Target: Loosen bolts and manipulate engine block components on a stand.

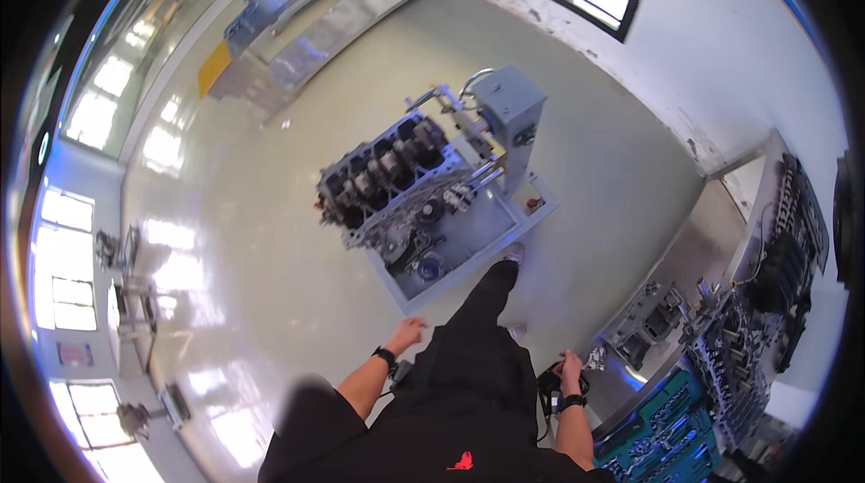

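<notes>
My left hand [408, 335] hangs low beside my dark clothing, its fingers loosely curled and nothing visible in them. A black band is on its wrist. On my other side, my right hand [569, 371] has curled fingers next to a black object [547, 381] with a cable; whether they grip it is hidden. Ahead of me stands an engine block [387, 168] with its crankshaft exposed, mounted on a grey stand [532, 223] with a box-shaped housing [510, 104]. Both hands are apart from the engine. Beneath the block, several round parts sit over the stand's tray [482, 229].
To my right, a bench carries engine parts [730, 357] and a green tool case [662, 433] full of tools. A metal bench [311, 55] stands at the far left. One of my feet [514, 253] is close to the stand's base.
</notes>
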Motion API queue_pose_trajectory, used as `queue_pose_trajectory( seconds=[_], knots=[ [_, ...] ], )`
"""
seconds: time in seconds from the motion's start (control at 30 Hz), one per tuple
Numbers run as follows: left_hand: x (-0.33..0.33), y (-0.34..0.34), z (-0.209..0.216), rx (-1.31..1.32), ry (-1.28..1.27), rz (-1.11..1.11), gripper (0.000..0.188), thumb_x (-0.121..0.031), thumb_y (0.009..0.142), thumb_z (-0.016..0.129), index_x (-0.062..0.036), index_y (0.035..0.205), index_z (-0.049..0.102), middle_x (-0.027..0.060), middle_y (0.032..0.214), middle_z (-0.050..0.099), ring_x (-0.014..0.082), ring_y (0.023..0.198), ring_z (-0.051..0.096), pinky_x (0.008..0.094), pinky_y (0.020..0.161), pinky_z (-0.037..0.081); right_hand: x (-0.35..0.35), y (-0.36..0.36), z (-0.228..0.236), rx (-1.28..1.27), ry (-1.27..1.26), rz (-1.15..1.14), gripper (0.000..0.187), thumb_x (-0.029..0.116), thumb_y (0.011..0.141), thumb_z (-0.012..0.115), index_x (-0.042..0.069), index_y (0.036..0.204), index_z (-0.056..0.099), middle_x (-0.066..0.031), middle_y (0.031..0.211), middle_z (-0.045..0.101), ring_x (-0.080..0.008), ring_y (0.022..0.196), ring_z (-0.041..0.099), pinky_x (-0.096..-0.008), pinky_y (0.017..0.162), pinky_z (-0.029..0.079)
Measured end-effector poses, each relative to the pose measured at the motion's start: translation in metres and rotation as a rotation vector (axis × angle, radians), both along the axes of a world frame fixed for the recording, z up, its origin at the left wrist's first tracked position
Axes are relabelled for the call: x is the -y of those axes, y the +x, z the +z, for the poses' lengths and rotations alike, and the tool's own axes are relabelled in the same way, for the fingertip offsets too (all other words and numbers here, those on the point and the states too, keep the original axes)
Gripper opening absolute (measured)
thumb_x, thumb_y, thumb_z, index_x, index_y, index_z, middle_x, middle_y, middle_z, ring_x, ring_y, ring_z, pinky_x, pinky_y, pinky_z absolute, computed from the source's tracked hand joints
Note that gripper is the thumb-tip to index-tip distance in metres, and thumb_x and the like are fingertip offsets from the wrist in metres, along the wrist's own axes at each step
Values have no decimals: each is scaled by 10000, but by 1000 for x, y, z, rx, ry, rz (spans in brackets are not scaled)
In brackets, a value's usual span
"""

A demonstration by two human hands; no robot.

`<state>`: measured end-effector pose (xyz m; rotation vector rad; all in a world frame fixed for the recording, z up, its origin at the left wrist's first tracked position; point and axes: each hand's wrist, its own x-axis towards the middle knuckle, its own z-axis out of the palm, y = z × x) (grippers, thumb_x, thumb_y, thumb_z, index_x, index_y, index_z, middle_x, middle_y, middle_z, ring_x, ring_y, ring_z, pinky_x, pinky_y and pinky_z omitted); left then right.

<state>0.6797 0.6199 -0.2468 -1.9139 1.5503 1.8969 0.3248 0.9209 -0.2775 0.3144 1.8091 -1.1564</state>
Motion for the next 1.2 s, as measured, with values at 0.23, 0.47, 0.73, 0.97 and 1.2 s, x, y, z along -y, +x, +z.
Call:
queue_pose_trajectory(
  seconds=[0.23,0.47,0.73,0.97,1.2],
  knots=[
    [-170,241,16,479,358,30,240,-154,851,438,-20,985,585,113,803,623,217,622,608,310,518,493,-86,68,36,231,331,333,202,236,846,503,55,795,578,-63,556,502,-188,457,535,-327,447,486],
    [-72,193,-10,89,228,302,270,-247,832,490,-8,893,598,78,660,603,168,545,559,299,500,442,45,73,98,-7,199,254,197,235,866,491,53,827,554,-14,559,473,-131,501,518,-270,457,451],
    [111,134,107,-353,-150,343,347,-283,950,372,-24,1002,596,18,547,507,98,495,502,249,484,422,172,95,105,-163,41,607,345,300,892,489,-2,760,591,-31,541,488,-120,484,504,-256,494,432],
    [15,229,74,52,-70,607,491,-388,941,354,-3,832,638,8,455,422,103,419,426,280,459,434,205,123,85,25,64,829,433,354,907,464,-23,751,608,-31,511,482,-128,489,507,-261,501,440],
    [-165,284,95,433,148,303,598,-413,929,297,36,760,654,79,519,536,163,474,492,295,560,466,207,75,-7,-8,151,661,366,320,882,466,-16,808,592,-29,509,464,-143,478,515,-302,456,434]
  ],
)
